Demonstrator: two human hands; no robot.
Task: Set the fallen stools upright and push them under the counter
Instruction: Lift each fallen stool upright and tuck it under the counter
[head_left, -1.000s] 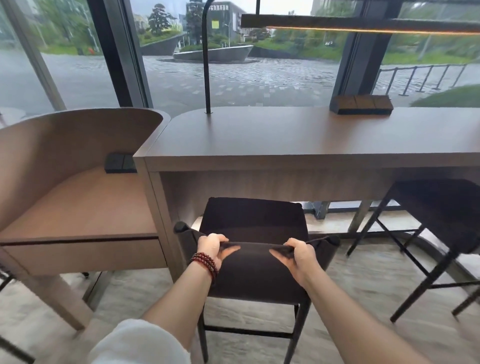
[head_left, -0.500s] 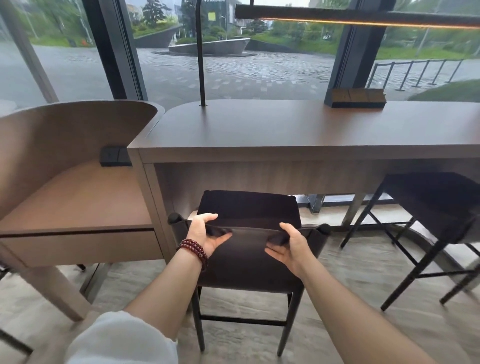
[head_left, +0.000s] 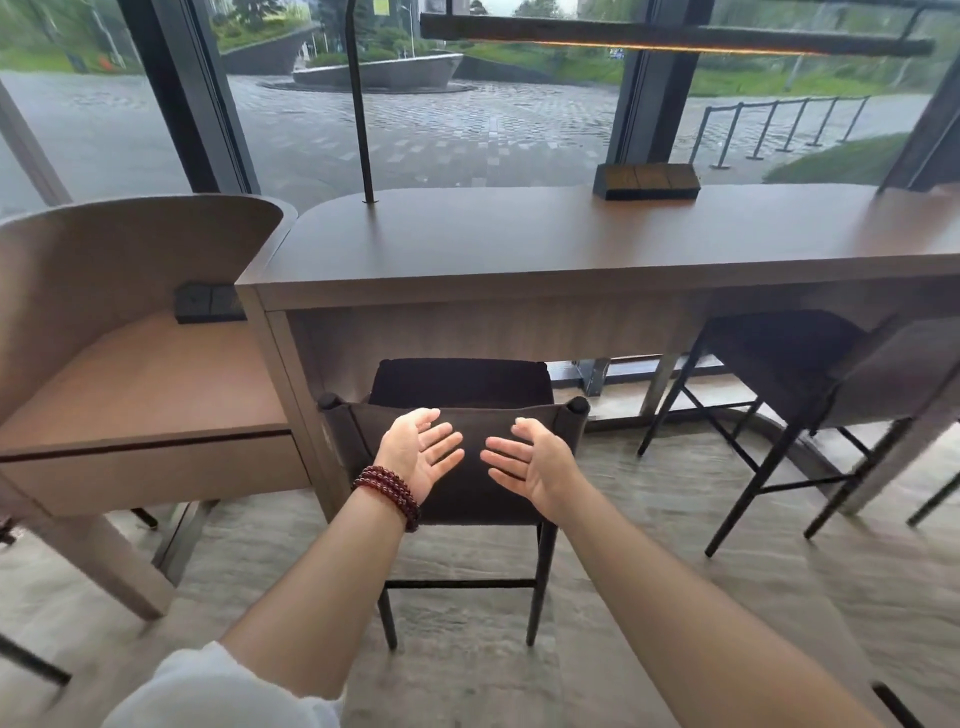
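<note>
the stool (head_left: 457, 467) stands upright with its seat partly under the bench (head_left: 571, 249), both hands, left (head_left: 418, 452) and right (head_left: 530, 465), open and empty just before its backrest, which looks rigid, steady on thin legs, best held along the top rail; no containers show.

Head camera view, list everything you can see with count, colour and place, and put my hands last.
Stool: one, black, upright, seat partly under the counter, centre.
Second stool: one, black, under the counter, right.
Counter: one, dark brown, along the window.
Socket block: one, dark, on the counter.
Lamp post: one, black, rising from the counter.
Side desk: one, light brown, left.
Bead bracelet: one, dark red, left wrist.
Left hand: open.
Right hand: open.
</note>
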